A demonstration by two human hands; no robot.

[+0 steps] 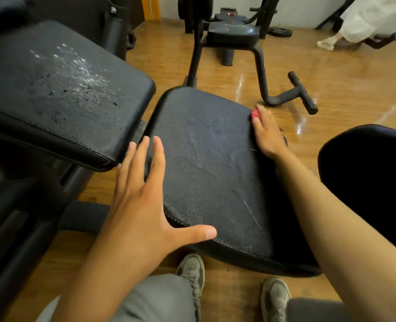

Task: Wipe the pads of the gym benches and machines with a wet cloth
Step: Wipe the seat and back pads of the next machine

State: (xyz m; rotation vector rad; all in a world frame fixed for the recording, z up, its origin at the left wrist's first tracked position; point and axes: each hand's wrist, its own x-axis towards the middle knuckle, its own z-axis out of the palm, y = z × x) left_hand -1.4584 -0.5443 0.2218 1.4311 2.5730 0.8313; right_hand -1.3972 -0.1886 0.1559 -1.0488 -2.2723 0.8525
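Seat pad (211,163), black, grained, creased: lies central in the head view, long axis running from the person's shoes (192,273) away toward the floor frame (262,73) beyond. Right hand (268,133): set on the pad's far right edge, fingers pointing away along that edge, pressed over a pink-red cloth (254,114) of which only a small corner shows past the fingertips; whether the fingers curl round it or lie flat on it cannot be told. Left hand (141,191): fingers straight and spread, holding nothing, palm over the pad's near left corner, thumb lying along the near seam. Governing relation: the cloth sits at the far right corner, so nearly all the pad's surface lies toward the person and to the left of the right hand; that hand is the nearer and only one to carry the wipe, likely drawn back along the long axis. Back pad (60,89): upper left, tilted, surface flecked and worn, glinting in patches. Second bench (233,34): well apart, behind.
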